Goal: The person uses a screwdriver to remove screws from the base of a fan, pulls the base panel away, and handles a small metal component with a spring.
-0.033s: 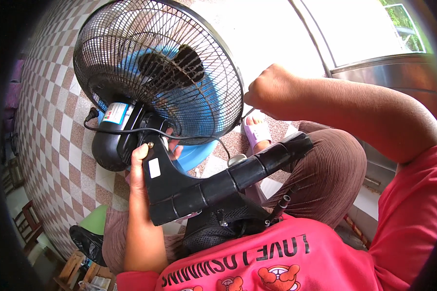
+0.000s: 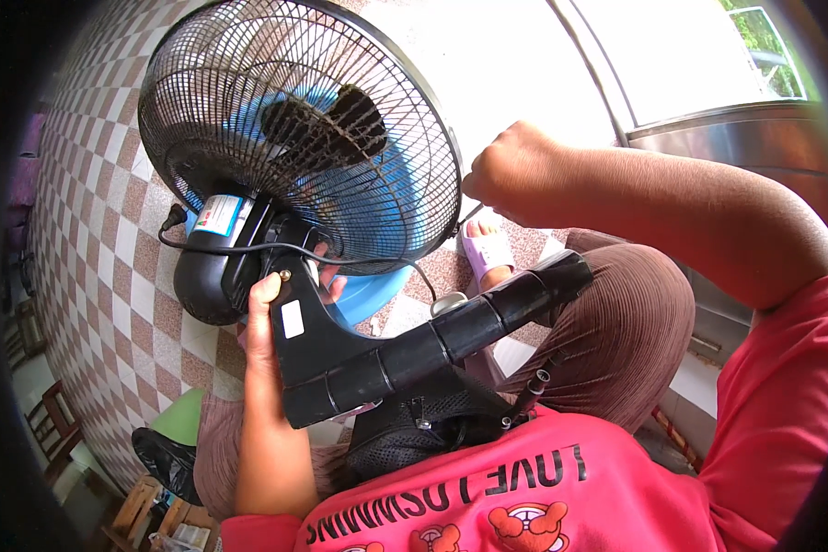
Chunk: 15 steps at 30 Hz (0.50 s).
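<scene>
A: Left hand [image 2: 271,313] is wrapped around the neck of the fan stand [image 2: 414,354], thumb up by a small brass screw, fingers closed on the black plastic just behind the motor housing [image 2: 202,285].

B: And the right hand [image 2: 506,175] sits at the rim of the wire fan guard [image 2: 304,138], curled into a tight fist. Whether it pinches a clip or a tool, I can't tell from here.

A: The whole fan lies across the lap, guard pointing away, stand tube running back toward the body.

B: Good practice, I'd judge: keep that left grip firm so the head doesn't roll while the right works the rim.

A: Watch the black power cord [image 2: 248,247], it loops right past the left thumb. Easy to snag.

B: Room's decent beyond the right hand, open tiled floor [image 2: 92,184] out past the guard. Below it, though, a sandalled foot [image 2: 488,250] and a blue stool [image 2: 373,293] crowd in close.

A: And the wire edges near the knuckles are thin. Slow fingers there.
</scene>
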### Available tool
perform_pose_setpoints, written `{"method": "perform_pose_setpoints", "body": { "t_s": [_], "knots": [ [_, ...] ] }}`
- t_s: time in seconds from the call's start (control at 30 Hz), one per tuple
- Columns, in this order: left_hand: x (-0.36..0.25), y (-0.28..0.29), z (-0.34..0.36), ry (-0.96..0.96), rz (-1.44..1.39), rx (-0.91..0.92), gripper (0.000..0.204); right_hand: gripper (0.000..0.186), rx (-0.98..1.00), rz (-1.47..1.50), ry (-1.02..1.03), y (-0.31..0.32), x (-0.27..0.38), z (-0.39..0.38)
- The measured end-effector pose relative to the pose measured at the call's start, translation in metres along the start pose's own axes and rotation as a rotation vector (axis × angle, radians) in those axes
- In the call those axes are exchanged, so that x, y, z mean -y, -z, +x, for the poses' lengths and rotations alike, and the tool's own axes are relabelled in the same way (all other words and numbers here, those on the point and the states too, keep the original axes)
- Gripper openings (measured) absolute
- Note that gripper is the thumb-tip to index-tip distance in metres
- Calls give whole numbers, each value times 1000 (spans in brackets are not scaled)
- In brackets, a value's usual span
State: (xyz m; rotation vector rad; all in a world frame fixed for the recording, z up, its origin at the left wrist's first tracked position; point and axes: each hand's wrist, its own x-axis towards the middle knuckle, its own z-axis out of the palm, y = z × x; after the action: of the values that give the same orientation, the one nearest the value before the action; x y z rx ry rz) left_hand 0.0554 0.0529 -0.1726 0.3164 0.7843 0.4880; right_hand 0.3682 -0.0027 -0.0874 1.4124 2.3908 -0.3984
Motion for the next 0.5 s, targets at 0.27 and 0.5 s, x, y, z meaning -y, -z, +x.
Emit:
{"method": "perform_pose_setpoints", "body": {
  "t_s": [0.27,0.5],
  "knots": [
    [2,5,3,-8,5,10,64,9,129,91,-110,-2,1,1],
    [-5,-10,-4,107,-5,27,58,9,162,98,-154,4,2,0]
  ]
}}
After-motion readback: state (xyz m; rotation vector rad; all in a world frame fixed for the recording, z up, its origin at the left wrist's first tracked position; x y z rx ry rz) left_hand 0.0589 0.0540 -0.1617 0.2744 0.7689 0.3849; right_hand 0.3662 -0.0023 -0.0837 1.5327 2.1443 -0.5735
